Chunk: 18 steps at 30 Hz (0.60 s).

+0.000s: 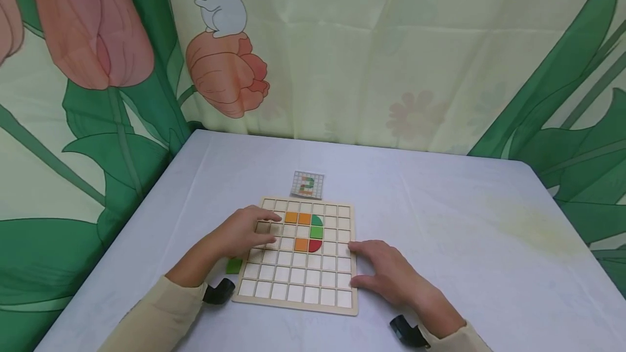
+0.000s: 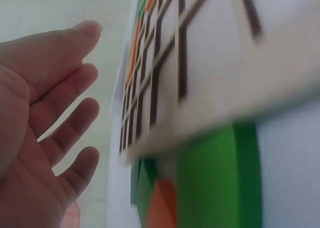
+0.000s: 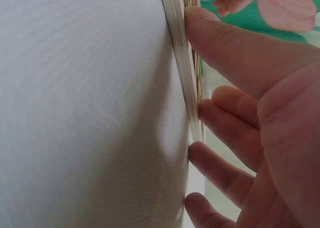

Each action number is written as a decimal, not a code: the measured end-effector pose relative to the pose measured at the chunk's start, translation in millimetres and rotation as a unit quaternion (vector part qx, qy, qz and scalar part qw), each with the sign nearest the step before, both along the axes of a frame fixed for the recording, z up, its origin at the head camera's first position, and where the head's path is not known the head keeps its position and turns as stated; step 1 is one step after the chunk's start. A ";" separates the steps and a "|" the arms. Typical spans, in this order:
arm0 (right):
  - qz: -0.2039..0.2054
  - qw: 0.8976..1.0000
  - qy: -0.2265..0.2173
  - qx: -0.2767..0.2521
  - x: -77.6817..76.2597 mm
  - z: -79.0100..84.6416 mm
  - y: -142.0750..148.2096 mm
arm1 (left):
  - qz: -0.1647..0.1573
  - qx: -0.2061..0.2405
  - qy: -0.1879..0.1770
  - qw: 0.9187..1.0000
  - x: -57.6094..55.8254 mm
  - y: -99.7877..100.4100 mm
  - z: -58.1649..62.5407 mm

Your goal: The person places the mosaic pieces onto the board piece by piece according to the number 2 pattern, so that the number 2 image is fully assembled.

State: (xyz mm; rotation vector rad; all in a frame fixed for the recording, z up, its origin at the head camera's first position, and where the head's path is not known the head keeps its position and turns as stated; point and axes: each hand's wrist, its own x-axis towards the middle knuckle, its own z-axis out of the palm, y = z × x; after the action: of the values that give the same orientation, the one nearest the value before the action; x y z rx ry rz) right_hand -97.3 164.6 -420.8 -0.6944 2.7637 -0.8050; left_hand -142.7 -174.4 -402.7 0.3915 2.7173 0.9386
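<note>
A wooden grid board lies on the table, and several colored pieces sit in its cells. In its upper middle are orange squares, a green quarter-round piece, a light green square and a red quarter-round piece. My left hand hovers over the board's left side, fingers spread and holding nothing. At the right edge, my right hand rests thumb and fingertips against the rim, its fingers extended. The left wrist view shows a green block and an orange piece beside the board.
A small pattern card with a colored figure 2 lies just behind the board. The table has a white cloth. Behind it hangs a curtain printed with tulips and a rabbit.
</note>
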 end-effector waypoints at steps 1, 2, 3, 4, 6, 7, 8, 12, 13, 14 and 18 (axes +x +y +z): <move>0.002 1.000 0.003 -0.001 0.0 0.1 0.1 | 0.003 0.002 0.001 1.000 0.4 -4.0 -0.3; 0.005 1.000 0.006 -0.001 0.0 0.2 0.2 | 0.004 0.002 0.004 1.000 0.8 -7.9 -0.5; 0.006 1.000 0.009 -0.001 0.0 0.4 0.3 | 0.006 0.001 0.006 1.000 1.4 -11.8 -0.7; 0.007 1.000 0.010 0.001 0.0 0.5 0.3 | 0.009 -0.001 0.008 1.000 2.0 -15.7 -1.2; 0.006 1.000 0.012 0.002 0.0 0.6 0.0 | 0.012 -0.004 0.012 1.000 2.7 -22.2 -2.3; 0.006 1.000 0.013 0.003 0.0 0.6 0.0 | 0.015 -0.007 0.014 1.000 2.9 -25.1 -2.8; 0.005 1.000 0.013 0.004 0.0 0.6 -0.1 | 0.018 -0.010 0.014 1.000 3.0 -27.5 -3.1; 0.002 1.000 0.011 0.004 0.1 0.7 -0.4 | 0.029 -0.016 0.014 0.999 3.7 -36.3 -4.4; 0.002 1.000 0.011 0.004 0.2 0.6 -0.4 | 0.031 -0.014 0.015 0.999 3.9 -38.4 -4.5; 0.002 1.000 0.010 0.003 0.3 0.7 -0.5 | 0.034 -0.011 0.015 0.999 4.1 -40.5 -4.8; 0.002 1.000 0.012 0.001 0.6 0.4 -0.4 | 0.035 -0.003 0.023 0.999 4.8 -48.7 -5.2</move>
State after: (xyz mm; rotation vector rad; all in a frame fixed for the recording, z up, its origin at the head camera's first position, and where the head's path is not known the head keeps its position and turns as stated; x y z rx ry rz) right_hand -96.7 164.2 -420.4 -0.7141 2.7829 -0.7974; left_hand -137.9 -223.1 -407.9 0.3236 2.7918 0.9505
